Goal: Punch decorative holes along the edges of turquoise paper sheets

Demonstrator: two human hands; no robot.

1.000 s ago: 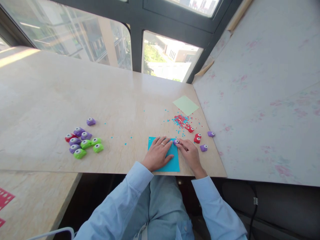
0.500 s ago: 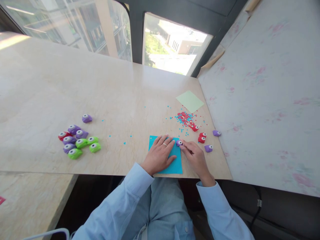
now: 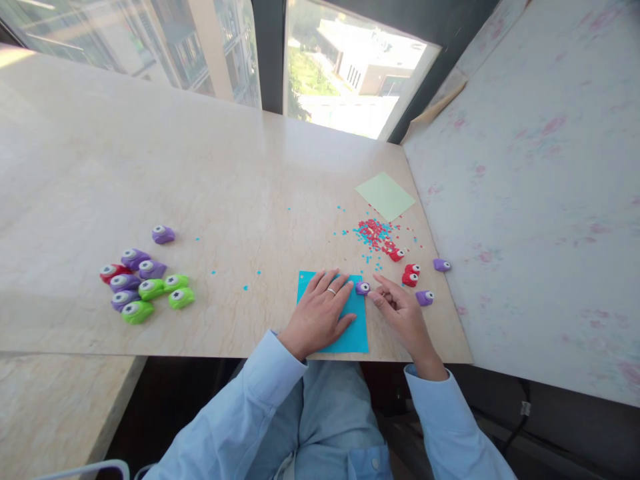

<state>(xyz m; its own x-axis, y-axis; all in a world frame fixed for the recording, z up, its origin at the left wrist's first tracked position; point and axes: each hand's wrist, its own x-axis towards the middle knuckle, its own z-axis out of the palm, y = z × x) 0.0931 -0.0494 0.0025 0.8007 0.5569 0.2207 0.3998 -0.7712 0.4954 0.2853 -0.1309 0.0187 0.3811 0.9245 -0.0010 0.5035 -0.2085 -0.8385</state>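
My left hand (image 3: 324, 308) lies flat with spread fingers on a sheet of blue paper (image 3: 356, 337) near the table's front edge. A small purple craft punch (image 3: 363, 288) with a star on its white round top sits at the paper's right edge. Just right of that punch is my right hand (image 3: 404, 313), its index finger and thumb apart and nothing visible between them. The thumb tip is very near the punch; whether they touch I cannot tell. Two purple punches (image 3: 425, 298) and several red punches (image 3: 411, 279) lie beyond my right hand.
Red and blue paper confetti (image 3: 375, 233) is heaped at the right, near a pale green sheet (image 3: 386, 196). Several green, purple and red punches (image 3: 151, 289) cluster on the left. A flower-patterned panel (image 3: 540, 220) bounds the table on the right; windows (image 3: 345, 73) stand behind it.
My right hand has let go of the purple punch and drawn slightly right, its fingers parting. My left hand stays on the blue paper. The camera view has shifted a little.
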